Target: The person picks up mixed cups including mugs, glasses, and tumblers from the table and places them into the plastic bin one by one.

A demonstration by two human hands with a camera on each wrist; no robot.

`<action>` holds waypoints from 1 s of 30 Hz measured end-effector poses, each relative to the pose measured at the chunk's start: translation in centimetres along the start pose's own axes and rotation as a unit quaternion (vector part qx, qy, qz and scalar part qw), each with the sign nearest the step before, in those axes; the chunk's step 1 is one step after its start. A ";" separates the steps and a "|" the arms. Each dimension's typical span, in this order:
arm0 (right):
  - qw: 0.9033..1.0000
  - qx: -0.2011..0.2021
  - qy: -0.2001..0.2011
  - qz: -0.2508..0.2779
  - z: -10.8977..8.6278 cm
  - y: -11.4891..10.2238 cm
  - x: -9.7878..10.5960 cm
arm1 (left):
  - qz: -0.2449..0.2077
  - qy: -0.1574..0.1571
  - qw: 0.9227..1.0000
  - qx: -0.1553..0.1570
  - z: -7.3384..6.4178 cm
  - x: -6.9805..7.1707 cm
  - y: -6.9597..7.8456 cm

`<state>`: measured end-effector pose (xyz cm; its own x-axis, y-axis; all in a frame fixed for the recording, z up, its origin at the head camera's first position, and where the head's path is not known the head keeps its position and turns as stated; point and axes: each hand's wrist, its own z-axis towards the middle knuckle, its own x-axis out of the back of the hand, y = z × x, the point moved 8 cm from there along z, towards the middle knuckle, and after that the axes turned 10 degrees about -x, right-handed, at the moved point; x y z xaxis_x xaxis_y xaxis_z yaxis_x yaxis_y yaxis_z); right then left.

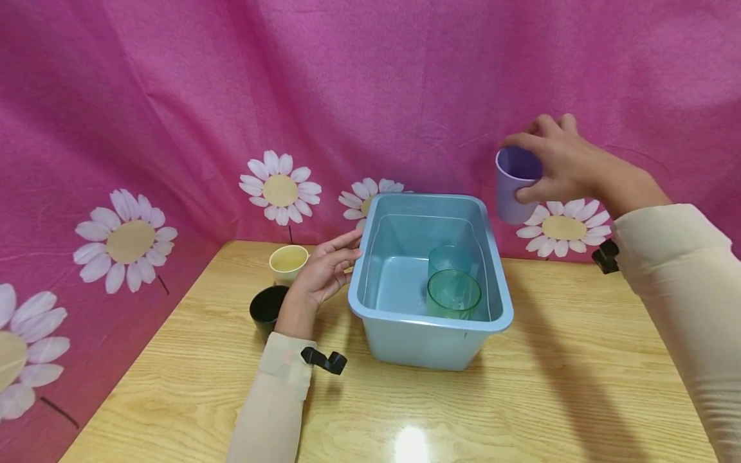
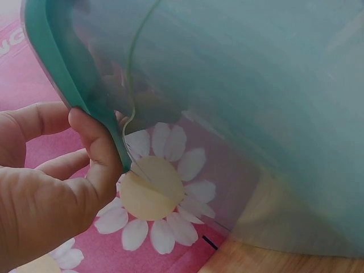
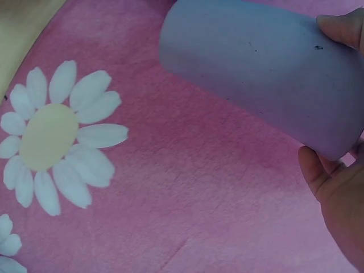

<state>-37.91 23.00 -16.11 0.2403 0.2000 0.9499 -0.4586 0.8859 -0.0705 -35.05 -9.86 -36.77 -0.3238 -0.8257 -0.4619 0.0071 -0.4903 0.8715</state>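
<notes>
High to the right of a blue plastic basin (image 1: 431, 347), my right hand (image 1: 564, 161) grips a purple cup (image 1: 512, 199) near its rim. The cup stands upright, raised off the table; its outer side (image 3: 256, 74) fills the top of the right wrist view. My left hand (image 1: 327, 270) holds the basin's left rim, thumb and fingers at the edge (image 2: 94, 108). Inside the basin, at its right side, are a clear green cup (image 1: 454, 292) and a clear bluish cup (image 1: 448, 257) behind it.
Left of the basin, a pale yellow cup (image 1: 289, 260) and a black cup (image 1: 267, 308) stand on the wooden table (image 1: 359, 418), the black one partly hidden by my left wrist. A pink flowered cloth (image 1: 370, 90) hangs close behind the table and along the left.
</notes>
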 end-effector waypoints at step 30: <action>0.998 0.023 0.014 0.059 1.0 -4.3 -0.8 | 0.003 -0.001 1.000 0.000 0.0 -0.2 0.0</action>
<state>-37.03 18.65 -16.25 0.2066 0.3134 0.9269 -0.5229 0.8360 -0.1662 -35.00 -9.72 -36.73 -0.3259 -0.8282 -0.4560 0.0089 -0.4850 0.8745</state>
